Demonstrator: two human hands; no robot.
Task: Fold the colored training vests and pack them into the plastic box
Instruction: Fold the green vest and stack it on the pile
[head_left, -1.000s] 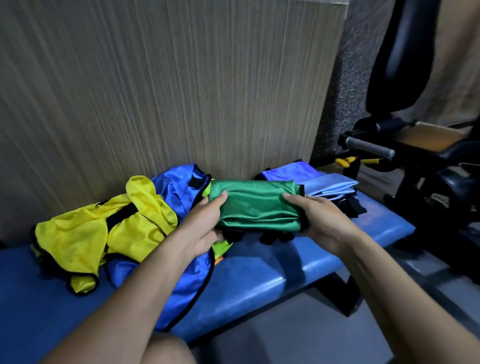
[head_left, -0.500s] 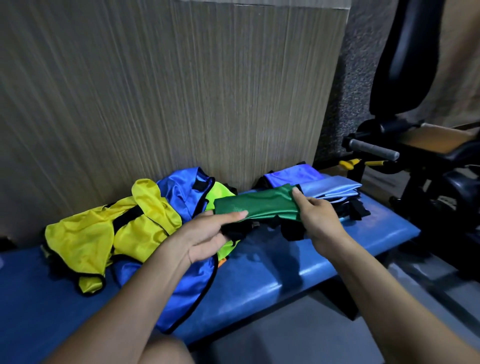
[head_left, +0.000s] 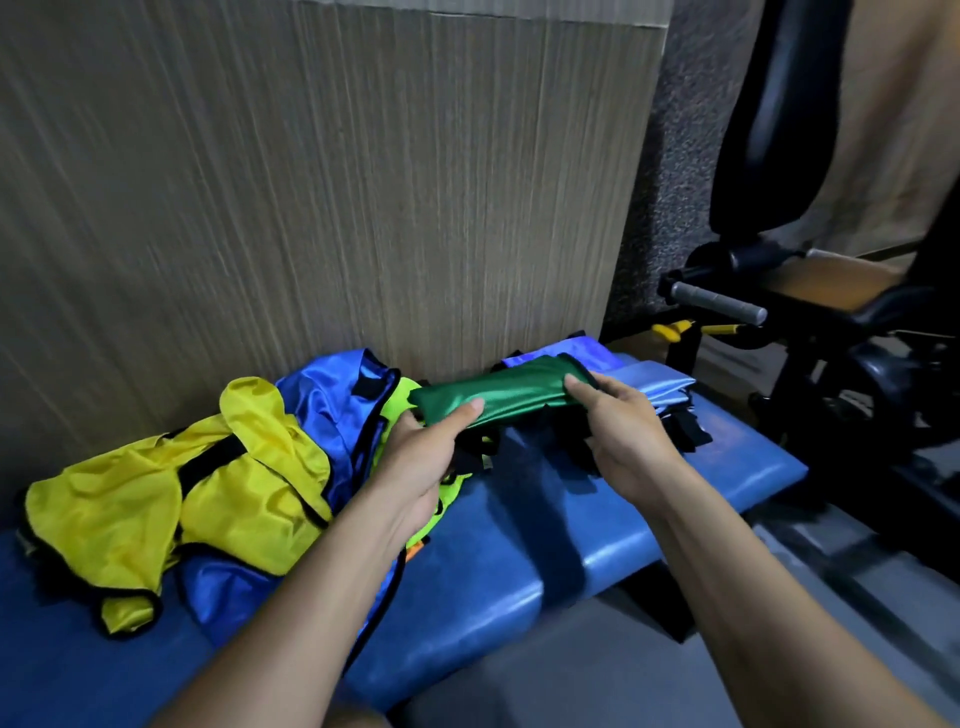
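- Left hand (head_left: 421, 462): grips the near-left end of the folded green vest (head_left: 498, 397), thumb on top, fingers curled beneath.
- Right hand (head_left: 621, 441): pinches the opposite end of the same bundle, which spans the gap between the two hands, held just above the blue padded tabletop (head_left: 519, 587).
- Done, as judged: the green vest is folded into a narrow bundle; black trim hangs below it.
- Beyond the right hand: a pale blue vest (head_left: 660, 382) lies folded flat, with a darker blue piece behind it; these look finished.
- Left of the left hand: a yellow vest (head_left: 176, 499), a royal blue vest (head_left: 332, 410) and a lime vest (head_left: 397, 415) lie loose and crumpled, overlapping one another. These remain to be folded.
- The plastic box is not in view; nothing can be confirmed as packed.
- Assessment: folding is roughly half complete; packing is outstanding.
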